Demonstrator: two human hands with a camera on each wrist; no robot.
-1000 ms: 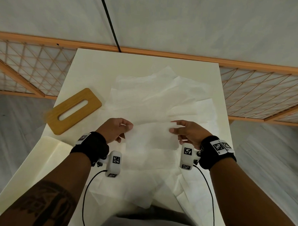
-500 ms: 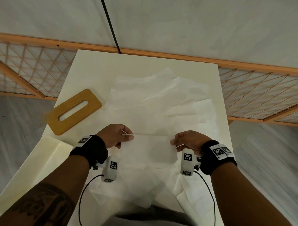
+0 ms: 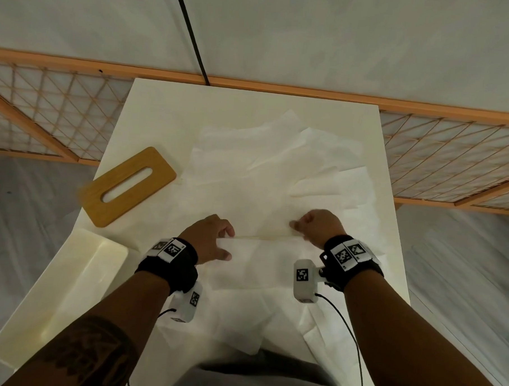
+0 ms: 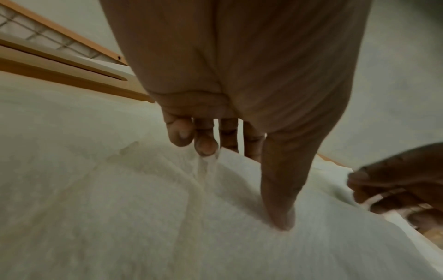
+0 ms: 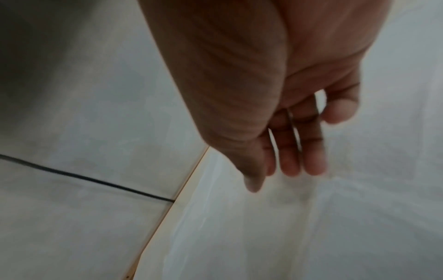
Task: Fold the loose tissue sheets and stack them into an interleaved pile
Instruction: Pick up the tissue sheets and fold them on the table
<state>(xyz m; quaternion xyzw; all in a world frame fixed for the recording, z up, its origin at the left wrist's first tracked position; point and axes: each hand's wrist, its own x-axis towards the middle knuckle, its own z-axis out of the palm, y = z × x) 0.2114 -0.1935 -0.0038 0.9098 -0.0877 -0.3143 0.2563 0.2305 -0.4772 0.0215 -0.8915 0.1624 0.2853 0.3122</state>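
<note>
A thin white folded tissue sheet [image 3: 256,263] lies flat near the front of the table [image 3: 163,107], its far edge a straight line running left to right. More loose tissue sheets [image 3: 262,178] lie under and beyond it, overlapping untidily.

Loose tissue sheets [image 3: 263,170] sprawl over the middle of the bench [image 3: 151,124], far side to near edge. On top, near centre, a folded sheet [image 3: 262,263] lies between the hands: left hand [image 3: 209,237] on its left end, right hand [image 3: 319,227] at its right. Slotted board [image 3: 128,187] left of the pile, open box [image 3: 68,284] nearer, at the left edge, lattice screen [image 3: 46,116] behind the bench.
</note>
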